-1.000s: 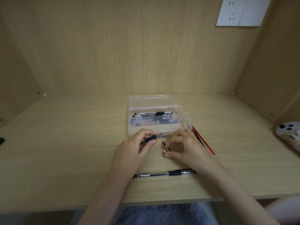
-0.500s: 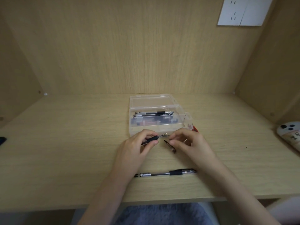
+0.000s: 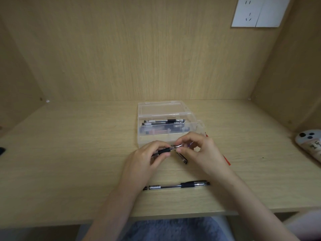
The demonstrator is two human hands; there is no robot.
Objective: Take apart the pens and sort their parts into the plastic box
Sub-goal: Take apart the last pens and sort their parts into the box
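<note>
My left hand grips a black-gripped pen by its barrel, just in front of the clear plastic box. My right hand pinches the metal tip end of that same pen. A black pen cap lies on the desk below the hands. A whole capped pen lies nearer to me. The box holds a whole pen in its rear compartment and dark pen parts in front compartments. Red refills lie partly hidden behind my right hand.
The box's lid lies open toward the back wall. A phone in a patterned case rests at the desk's right edge. A dark object sits at the far left edge. A wall socket is at upper right.
My right hand let go of the pen cap, which now lies on the desk, and moved left and up to pinch the pen's tip. My left hand held the pen throughout.
</note>
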